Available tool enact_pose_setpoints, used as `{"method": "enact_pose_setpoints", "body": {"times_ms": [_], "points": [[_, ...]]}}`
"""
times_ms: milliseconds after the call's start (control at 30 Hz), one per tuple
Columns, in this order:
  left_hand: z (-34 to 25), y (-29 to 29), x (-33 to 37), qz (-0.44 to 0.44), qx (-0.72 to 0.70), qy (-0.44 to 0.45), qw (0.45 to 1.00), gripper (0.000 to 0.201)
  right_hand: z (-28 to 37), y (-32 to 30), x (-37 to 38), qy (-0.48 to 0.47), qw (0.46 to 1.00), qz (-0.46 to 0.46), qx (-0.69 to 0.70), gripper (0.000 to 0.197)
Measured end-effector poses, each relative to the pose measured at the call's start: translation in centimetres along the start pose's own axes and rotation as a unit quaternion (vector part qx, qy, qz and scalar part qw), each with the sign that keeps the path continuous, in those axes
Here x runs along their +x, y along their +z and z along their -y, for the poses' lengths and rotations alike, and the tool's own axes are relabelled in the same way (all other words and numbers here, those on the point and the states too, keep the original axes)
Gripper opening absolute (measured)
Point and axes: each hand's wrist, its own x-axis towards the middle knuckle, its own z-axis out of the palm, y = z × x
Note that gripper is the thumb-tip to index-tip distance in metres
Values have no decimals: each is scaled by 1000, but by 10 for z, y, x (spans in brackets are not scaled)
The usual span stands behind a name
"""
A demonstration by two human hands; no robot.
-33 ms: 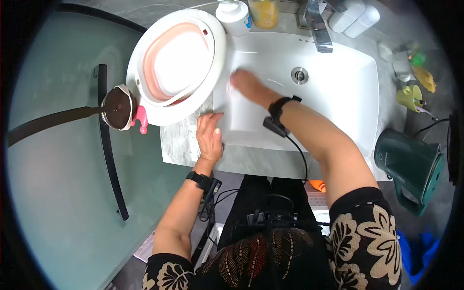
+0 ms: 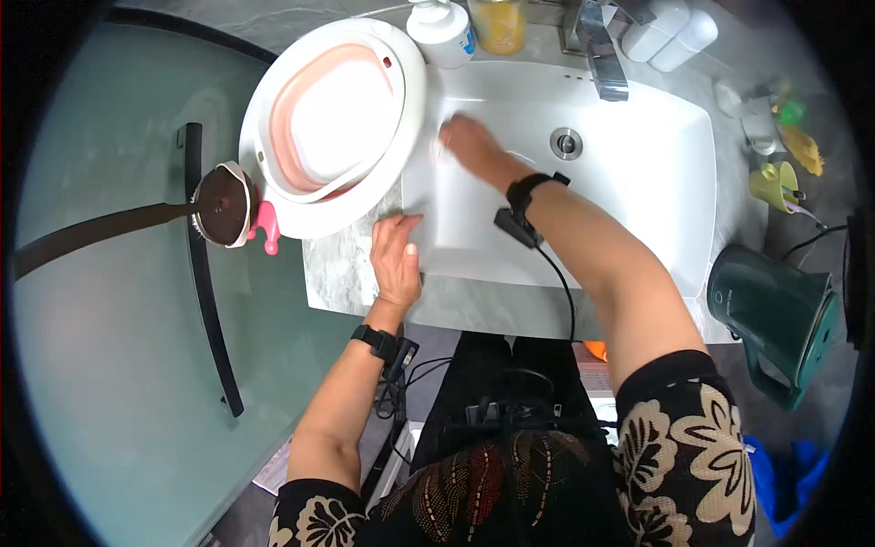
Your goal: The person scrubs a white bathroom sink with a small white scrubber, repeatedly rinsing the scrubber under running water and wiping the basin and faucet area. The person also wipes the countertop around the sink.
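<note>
The left hand is at the front edge of the counter, fingers a little apart, with a green kettle by the front right corner. The right hand curls inside the white sink, near its left edge, and I cannot tell if it holds anything. A pink tub in a big white tub blocks the back left corner, and a bottle and tap stand behind.

The sink is wide, white and shiny, with smooth sides and rounded corners. It is set into a gray countertop with wavy, stone-like streaks. A round silver drain sits in its floor, toward the back. Tiny dark holes show high up behind it.
</note>
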Motion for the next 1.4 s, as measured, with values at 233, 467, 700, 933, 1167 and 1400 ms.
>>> {"method": "enact_pose_setpoints", "body": {"times_ms": [233,467,700,933,1167,1400], "points": [[-1,6,7,3,-3,9,1000,48,22,17,27,342,788,-192,475,14],[-3,2,5,-8,-2,8,1000,45,78,54,-75,314,851,55,418,12],[-5,3,3,1,8,-9,1000,48,60,28,-106,-112,978,174,26,8],[-1,-1,-1,7,15,-20,1000,44,-26,-29,-39,-114,983,-29,-139,9],[-4,0,2,-4,3,-27,1000,24,-122,-183,-117,126,945,-164,-253,13],[-52,57,38,-32,-139,-187,972,20,-110,-164,-236,213,955,65,-196,7]]}}
